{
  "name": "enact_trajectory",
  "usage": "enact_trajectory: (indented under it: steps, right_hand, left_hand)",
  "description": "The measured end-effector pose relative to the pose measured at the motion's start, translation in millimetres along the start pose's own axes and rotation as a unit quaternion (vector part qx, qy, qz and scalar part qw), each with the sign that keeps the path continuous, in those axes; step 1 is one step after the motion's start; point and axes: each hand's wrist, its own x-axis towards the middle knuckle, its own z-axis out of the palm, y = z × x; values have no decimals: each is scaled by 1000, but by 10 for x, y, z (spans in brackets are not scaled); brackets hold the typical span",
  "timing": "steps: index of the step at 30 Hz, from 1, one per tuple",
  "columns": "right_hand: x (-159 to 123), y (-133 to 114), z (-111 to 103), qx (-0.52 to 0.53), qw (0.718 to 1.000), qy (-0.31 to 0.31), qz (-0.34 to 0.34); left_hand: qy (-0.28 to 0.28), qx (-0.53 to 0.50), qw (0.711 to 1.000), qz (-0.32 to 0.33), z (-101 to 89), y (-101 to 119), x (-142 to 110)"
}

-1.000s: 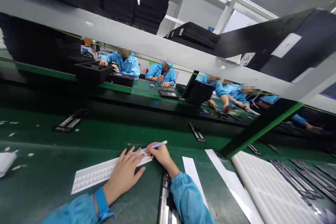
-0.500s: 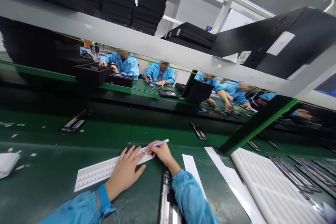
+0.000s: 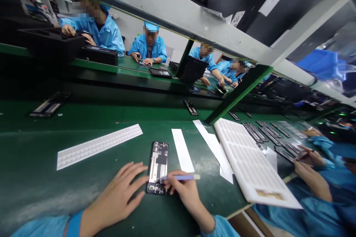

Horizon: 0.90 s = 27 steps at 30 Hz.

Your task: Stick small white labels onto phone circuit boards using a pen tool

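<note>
An opened phone chassis (image 3: 158, 166) lies on the green bench in front of me, its metal frame and circuit parts facing up. My right hand (image 3: 183, 189) pinches a slim purple pen-like tool (image 3: 182, 177) with a pale end, its tip over the lower right of the chassis. At the chassis's left edge is my left hand (image 3: 122, 192), fingers spread and holding nothing, fingertips at or close to that edge. Left of the chassis lies a white sheet of small stickers (image 3: 97, 148). Another narrow white sheet (image 3: 183, 150) rests to its right.
A white ribbed foam tray (image 3: 250, 159) and loose white strips (image 3: 217, 152) lie to the right. Beyond them are several phone frames (image 3: 267, 133). A co-worker's hands (image 3: 311, 170) work at far right. A green post (image 3: 239, 94) rises behind the strips.
Both hands have left the sticker sheet and moved to the phone chassis, the right still gripping the tool. My view has turned down and rightward, bringing the right-hand co-worker into sight.
</note>
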Motion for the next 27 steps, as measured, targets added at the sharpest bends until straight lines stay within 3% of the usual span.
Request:
enact_trajectory:
  steps: [3,7,27]
  right_hand:
    - [-199,166,-44,-8,1000,2,5]
    - [-219,153,-11,-9,1000,-5,1]
    - [-246,146,-11,-44,997,-26,-49]
  left_hand:
    - [-39,6,998,45,34,161,-4]
    - [-60,21,996,66,56,176,32]
    - [-39,20,998,55,72,156,19]
